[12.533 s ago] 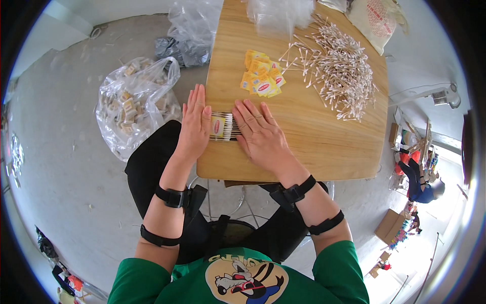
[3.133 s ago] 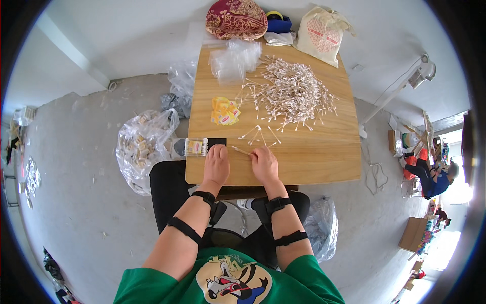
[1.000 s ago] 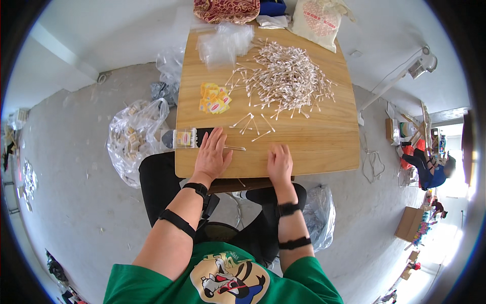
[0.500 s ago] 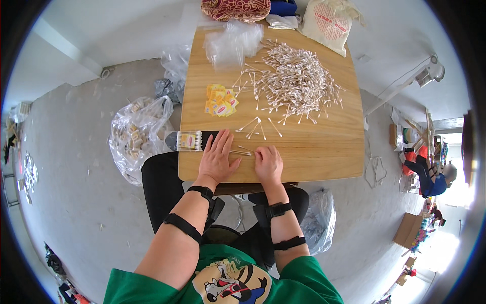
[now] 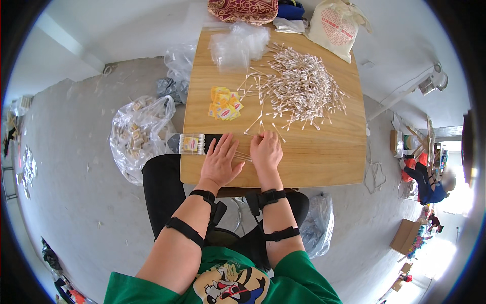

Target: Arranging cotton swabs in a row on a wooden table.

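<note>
My left hand (image 5: 219, 161) lies flat with fingers stretched out, over a black strip (image 5: 211, 138) on the table's near left part. Beside its thumb, the ends of a few cotton swabs (image 5: 244, 156) stick out from under it. To its left is a clear packet of cotton swabs (image 5: 191, 144) with a yellow label inside. My right hand (image 5: 267, 152) has its fingers curled and drawn together over the table. Loose cotton swabs (image 5: 261, 126) lie at its fingertips; whether it grips any is hidden. Farther off spreads a large heap of cotton swabs (image 5: 306, 86).
Yellow cards (image 5: 225, 104) and clear plastic bags (image 5: 239, 46) lie on the wooden table (image 5: 324, 157). A cloth bag (image 5: 334, 28) and a red patterned bag (image 5: 243, 11) sit at the far edge. A filled clear sack (image 5: 142, 137) stands on the floor at left. Another person (image 5: 428, 185) sits far right.
My right hand has moved away from me to the loose swabs, and its fingers now cover some of them. My left hand stays flat on the black strip. The view has shifted slightly.
</note>
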{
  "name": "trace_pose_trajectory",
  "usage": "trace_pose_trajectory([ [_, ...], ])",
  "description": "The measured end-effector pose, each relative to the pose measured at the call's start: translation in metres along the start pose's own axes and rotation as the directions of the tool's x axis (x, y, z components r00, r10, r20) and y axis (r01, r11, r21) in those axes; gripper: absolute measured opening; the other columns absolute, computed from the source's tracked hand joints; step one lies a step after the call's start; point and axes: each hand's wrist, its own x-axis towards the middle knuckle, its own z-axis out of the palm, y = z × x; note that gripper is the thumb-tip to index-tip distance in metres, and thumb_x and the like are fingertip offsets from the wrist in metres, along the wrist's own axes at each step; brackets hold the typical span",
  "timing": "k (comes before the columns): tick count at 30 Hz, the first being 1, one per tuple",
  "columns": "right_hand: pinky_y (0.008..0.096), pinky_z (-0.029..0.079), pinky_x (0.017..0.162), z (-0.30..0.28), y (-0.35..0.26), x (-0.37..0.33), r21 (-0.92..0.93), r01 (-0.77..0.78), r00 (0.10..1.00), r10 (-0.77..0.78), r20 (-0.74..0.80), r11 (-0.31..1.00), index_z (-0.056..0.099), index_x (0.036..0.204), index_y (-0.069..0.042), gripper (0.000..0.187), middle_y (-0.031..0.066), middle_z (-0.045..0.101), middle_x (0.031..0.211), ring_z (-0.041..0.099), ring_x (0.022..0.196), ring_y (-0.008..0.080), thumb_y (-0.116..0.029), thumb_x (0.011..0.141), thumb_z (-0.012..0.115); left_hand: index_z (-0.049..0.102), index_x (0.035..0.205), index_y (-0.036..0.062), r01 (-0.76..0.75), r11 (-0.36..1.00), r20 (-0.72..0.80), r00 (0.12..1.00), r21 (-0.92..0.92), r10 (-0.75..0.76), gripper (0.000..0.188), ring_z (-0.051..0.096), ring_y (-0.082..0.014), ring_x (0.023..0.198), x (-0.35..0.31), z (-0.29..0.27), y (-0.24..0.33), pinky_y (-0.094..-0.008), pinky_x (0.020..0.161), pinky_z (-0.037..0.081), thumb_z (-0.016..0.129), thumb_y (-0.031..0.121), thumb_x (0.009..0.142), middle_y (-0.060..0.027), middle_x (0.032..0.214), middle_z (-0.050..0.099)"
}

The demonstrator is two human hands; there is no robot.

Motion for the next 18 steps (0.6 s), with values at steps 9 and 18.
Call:
trace_pose_trajectory([
  [9,0.0431,0.052,0.065,-0.005,0.026,0.000,0.152,0.029,0.999,-0.026,-0.022,0.988,0.063,0.085,-0.008,0.007,0.0111,0.062,0.084,0.064,0.076,0.0321,-0.014,0.084,0.067,0.048,0.140,0.0076,-0.004,1.000,-0.006,1.000,0.000,0.004,0.066,0.027,-0.0244,0.146,0.000,0.002,0.000,-0.0451,0.120,0.019,0.063,0.045,0.087,-0.0107,0.154,0.036],
  [18,0.0430,0.051,0.066,-0.022,0.021,-0.021,0.246,0.240,0.957,-0.271,0.101,0.939,0.065,0.083,-0.008,0.008,0.0116,0.062,0.083,0.063,0.078,0.0334,-0.014,0.083,0.069,0.042,0.145,0.0087,-0.003,0.999,-0.045,0.999,-0.045,0.000,0.071,0.027,-0.0243,0.146,-0.001,0.004,-0.002,-0.0450,0.120,0.019,0.064,0.044,0.087,-0.0107,0.154,0.036],
])
